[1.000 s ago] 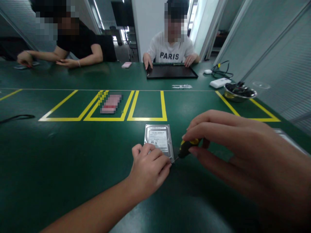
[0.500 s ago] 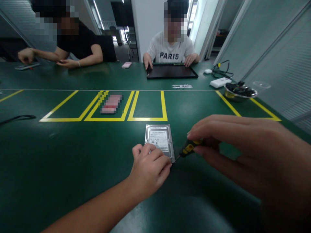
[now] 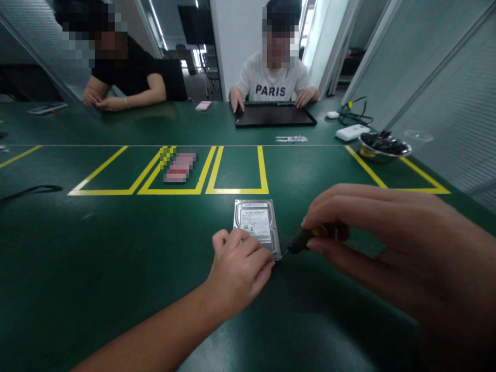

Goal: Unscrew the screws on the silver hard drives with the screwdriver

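Your right hand (image 3: 411,237) pinches the screwdriver (image 3: 300,242) between thumb and fingers, its tip at the hard drive's (image 3: 256,219) near right corner; contact is too small to confirm. Your left hand (image 3: 240,271) curls over the drive, hiding its near end; whether it clasps or merely presses, I cannot tell.

Office-like workroom: long green table (image 3: 135,258), yellow tape outlines (image 3: 170,191), partition wall (image 3: 445,103).

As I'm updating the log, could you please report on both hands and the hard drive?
Left hand on hard drive. Right hand gripping screwdriver, tip by drive's near right corner. Drive flat on table, label up; left hand covers near end.
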### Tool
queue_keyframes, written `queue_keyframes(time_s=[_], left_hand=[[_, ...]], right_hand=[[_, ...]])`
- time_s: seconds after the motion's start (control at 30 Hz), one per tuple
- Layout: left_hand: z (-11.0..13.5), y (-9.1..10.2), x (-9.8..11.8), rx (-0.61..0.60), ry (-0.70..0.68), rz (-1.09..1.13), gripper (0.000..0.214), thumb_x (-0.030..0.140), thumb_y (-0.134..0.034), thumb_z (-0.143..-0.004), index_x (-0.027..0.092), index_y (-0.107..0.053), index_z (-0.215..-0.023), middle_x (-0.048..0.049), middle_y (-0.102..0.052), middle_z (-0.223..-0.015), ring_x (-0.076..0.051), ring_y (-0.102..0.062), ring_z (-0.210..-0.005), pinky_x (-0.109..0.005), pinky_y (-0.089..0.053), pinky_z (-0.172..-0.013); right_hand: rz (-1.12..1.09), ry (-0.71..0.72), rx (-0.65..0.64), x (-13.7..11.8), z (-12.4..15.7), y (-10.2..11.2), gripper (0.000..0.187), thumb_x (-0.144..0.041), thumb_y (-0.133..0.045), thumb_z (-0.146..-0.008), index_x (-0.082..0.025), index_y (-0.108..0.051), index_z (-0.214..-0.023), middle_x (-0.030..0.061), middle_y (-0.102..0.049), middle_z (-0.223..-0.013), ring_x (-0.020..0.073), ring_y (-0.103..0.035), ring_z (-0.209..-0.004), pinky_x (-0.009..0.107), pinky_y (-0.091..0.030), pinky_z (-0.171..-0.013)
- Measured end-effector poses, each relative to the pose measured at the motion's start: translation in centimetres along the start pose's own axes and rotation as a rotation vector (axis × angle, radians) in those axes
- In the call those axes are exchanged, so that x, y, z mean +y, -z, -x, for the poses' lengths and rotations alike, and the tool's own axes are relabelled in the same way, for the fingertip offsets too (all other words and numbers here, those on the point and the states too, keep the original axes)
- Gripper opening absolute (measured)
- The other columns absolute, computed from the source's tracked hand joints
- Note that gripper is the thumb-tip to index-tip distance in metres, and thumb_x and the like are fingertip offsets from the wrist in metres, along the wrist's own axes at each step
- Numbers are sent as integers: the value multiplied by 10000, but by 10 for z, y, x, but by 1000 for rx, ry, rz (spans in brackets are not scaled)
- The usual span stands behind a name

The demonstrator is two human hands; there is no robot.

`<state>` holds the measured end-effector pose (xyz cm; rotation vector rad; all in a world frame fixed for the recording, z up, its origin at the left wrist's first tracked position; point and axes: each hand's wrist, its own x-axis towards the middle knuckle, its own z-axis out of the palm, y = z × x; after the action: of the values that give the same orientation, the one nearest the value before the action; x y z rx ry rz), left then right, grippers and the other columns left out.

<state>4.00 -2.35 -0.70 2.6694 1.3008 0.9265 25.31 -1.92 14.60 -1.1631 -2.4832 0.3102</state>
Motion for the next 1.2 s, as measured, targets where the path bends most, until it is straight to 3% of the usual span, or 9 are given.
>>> queue_keyframes(time_s=[0.2, 0.4, 0.63, 0.9, 1.2], left_hand=[[-1, 2, 0, -5, -7, 7, 85, 263, -656, -894, 233, -687, -820, -11, -696, -799, -251, -514, -895, -454, -219, -798], [0, 2, -2, -16, -24, 26, 98, 293, -674, -888, 230, -684, -813, -4, -689, -799, -253, -525, -897, -455, -227, -807], [1, 0, -2, -24, -78, 66, 63, 288, -678, -896, 233, -681, -866, 4, -694, -818, -238, -540, -883, -445, -227, -797], [0, -2, -3, -5, -94, 45, 57, 282, -677, -899, 240, -674, -861, 22, -685, -795, -235, -540, -876, -442, -223, -799], [-2, 1, -1, 3, -92, 44, 73, 257, -663, -904, 231, -684, -839, 2, -690, -778, -245, -527, -889, -439, -227, -790]], right_hand=[[17, -1, -57, -3, -1, 1, 120, -239, -540, -906, -227, -636, -835, 22, -631, -866, 134, -557, -668, 264, -407, -566], [71, -26, 34, -2, 0, -2, 44, -273, -619, -858, -246, -623, -893, 8, -631, -781, 163, -572, -654, 289, -410, -582], [33, -28, -22, -4, -2, -2, 42, -220, -586, -863, -237, -621, -848, 0, -637, -754, 153, -574, -623, 287, -414, -589], [-6, -58, 13, 3, -7, -3, 49, -196, -657, -791, -216, -641, -834, -7, -653, -740, 139, -572, -620, 268, -392, -550], [-5, -111, -133, 11, -13, -24, 131, -229, -682, -825, -227, -643, -950, -39, -658, -762, 104, -556, -613, 243, -371, -550]])
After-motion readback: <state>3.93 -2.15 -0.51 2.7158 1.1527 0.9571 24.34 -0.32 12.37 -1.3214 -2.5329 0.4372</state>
